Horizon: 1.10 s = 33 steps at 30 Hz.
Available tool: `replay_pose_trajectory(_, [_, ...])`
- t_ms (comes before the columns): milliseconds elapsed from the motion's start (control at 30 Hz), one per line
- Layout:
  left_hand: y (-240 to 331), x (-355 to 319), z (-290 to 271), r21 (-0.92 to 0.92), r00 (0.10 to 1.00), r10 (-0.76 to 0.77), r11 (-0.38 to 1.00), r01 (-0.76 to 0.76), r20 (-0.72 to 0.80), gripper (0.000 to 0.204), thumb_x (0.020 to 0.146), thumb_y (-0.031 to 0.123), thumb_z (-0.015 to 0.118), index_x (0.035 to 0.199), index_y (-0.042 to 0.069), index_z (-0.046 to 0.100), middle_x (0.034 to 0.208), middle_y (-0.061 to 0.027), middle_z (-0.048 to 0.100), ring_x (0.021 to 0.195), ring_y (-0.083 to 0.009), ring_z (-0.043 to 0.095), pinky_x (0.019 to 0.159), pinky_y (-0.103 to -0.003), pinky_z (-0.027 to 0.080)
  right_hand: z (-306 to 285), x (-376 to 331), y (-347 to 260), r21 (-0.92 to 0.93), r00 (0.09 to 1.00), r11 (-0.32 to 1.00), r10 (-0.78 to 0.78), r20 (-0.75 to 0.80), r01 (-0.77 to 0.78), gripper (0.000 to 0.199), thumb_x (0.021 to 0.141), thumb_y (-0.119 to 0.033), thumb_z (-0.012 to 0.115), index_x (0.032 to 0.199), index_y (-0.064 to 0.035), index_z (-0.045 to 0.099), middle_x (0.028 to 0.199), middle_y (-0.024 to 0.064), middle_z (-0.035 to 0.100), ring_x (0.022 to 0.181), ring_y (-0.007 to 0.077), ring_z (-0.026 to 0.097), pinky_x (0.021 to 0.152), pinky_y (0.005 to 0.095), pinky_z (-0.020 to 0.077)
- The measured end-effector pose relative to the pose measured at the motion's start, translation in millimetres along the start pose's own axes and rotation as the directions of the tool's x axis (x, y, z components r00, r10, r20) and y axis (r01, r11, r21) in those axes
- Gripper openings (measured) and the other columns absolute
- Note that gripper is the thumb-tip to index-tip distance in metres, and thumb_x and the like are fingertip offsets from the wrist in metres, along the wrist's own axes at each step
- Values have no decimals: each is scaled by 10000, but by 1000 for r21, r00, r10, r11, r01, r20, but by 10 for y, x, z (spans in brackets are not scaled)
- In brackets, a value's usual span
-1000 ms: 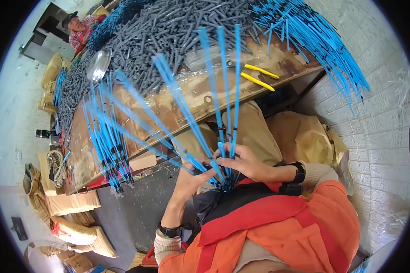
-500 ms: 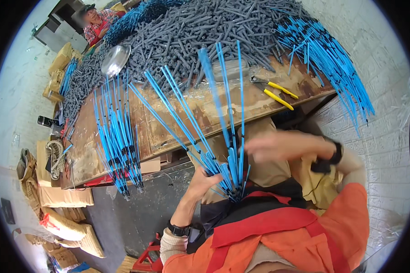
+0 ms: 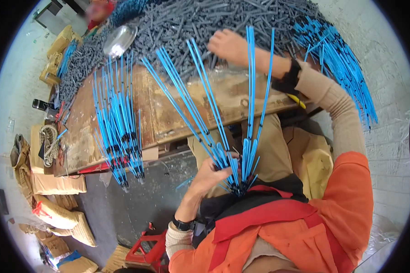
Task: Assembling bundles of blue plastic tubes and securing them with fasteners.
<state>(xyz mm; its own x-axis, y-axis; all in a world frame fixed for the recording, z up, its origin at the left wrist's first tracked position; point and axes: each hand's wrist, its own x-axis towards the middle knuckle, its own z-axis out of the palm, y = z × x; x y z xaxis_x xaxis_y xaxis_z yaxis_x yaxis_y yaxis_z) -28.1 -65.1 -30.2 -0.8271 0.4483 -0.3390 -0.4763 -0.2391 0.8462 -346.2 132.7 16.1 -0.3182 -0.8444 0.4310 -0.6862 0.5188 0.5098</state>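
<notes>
My left hand (image 3: 208,176) is closed around a fan of thin blue rods (image 3: 187,119) with black joints. Their bunched dark lower ends (image 3: 238,190) rest against my apron at the lap, and the tops spread out over the table edge. My right hand (image 3: 230,47) is stretched out behind the rods, over the near side of a heap of grey ribbed tubes (image 3: 182,38). Its fingers are slightly apart, and no object shows in it; the fingertips' undersides are hidden.
On the wooden table (image 3: 168,100), another bundle of blue rods (image 3: 118,123) overhangs the left edge. More blue rods (image 3: 346,73) lie at the right. A clear round lid (image 3: 120,40) rests on the tubes. Yellow-handled pliers (image 3: 297,101) are partly behind my arm. Sacks (image 3: 54,214) stand left.
My right hand has gone from beside the rods at my lap, up and forward to the grey tubes. One rod cluster has shifted left; the left hand keeps its grip.
</notes>
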Motion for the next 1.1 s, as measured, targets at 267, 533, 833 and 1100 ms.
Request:
replay_pose_trajectory(267, [22, -107, -11, -9, 999, 16, 1000, -16, 42, 301, 842, 33, 664, 1138, 13, 610, 1006, -23, 651, 911, -114, 633, 836, -277, 497, -1207, -918, -703, 866, 812, 72, 393, 431, -495, 279, 863, -164, 681, 1114, -53, 627, 973, 31, 668, 924, 178, 642, 770, 335, 516])
replay_pose_trajectory(533, [19, -127, 210, 149, 995, 65, 986, -75, 75, 240, 816, 45, 687, 1048, 4, 642, 988, -33, 652, 885, -100, 614, 820, -269, 492, -1514, -1391, -1216, 622, 663, -492, 113, 740, -609, 325, 874, -152, 694, 1173, -34, 648, 1001, 38, 684, 871, 115, 642, 782, 280, 526])
replay_pose_trajectory(833, [57, -274, 444, 255, 998, 55, 966, -48, -21, 155, 721, 16, 700, 859, -11, 634, 912, -95, 656, 858, -185, 659, 790, -311, 529, -1905, -1235, -1632, 383, 604, -707, -79, 793, -595, 261, 883, -138, 691, 1077, 36, 675, 927, 104, 705, 793, 135, 692, 697, 251, 560])
replay_pose_trajectory(1100, [-73, -304, 409, 307, 998, 44, 951, -28, -45, 170, 724, 21, 717, 874, -14, 646, 844, -83, 664, 758, -153, 639, 747, -283, 520, -1990, -1199, -1549, 251, 574, -727, -234, 785, -639, 260, 879, -155, 703, 1016, 63, 670, 892, 128, 711, 788, 150, 706, 682, 243, 568])
